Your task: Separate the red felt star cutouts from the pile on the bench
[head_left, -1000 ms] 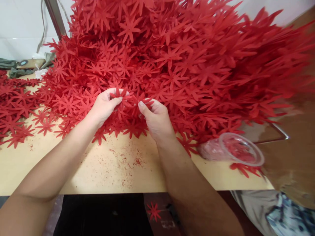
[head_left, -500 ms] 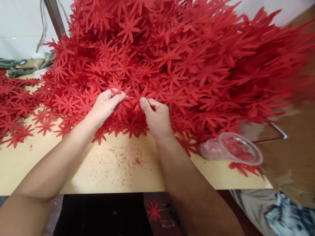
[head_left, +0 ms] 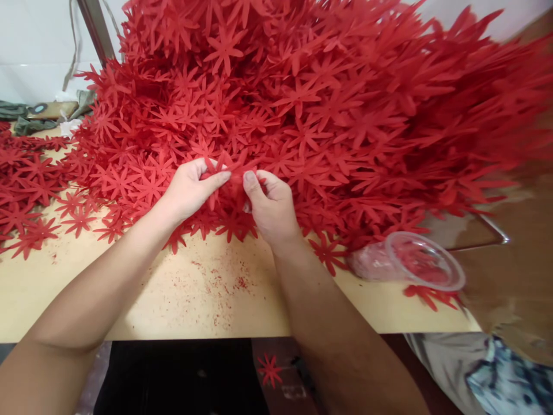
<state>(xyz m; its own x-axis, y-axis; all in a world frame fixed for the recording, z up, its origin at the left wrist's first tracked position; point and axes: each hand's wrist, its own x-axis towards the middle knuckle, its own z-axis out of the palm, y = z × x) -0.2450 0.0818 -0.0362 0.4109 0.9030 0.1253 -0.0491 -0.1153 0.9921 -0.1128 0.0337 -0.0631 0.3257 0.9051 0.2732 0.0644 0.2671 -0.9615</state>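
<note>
My left hand (head_left: 190, 187) is closed in a pinch, thumb against fingers, on a red flower-shaped cutout (head_left: 215, 168) with narrow petals. Just to its right, my right hand (head_left: 275, 207) pinches another red flower-shaped cutout (head_left: 238, 174) between thumb and curled fingers. The fingertips are a small gap apart, and red petals span it. Against the red behind, I cannot make out exactly where one piece ends and the other begins. Both hands are in front of a large heap of the same red cutouts (head_left: 302, 135).
On the pale table (head_left: 173, 311) lie red crumbs (head_left: 242, 282). A clear plastic cup (head_left: 375, 262) rests on its side at the right, with red bits inside. A smaller red pile (head_left: 26, 184) is at the left. One cutout (head_left: 270, 370) lies below the table edge.
My left hand has moved slightly right and my right hand slightly left, so the fingertips are closer together. Both keep their pinch on the red cutouts.
</note>
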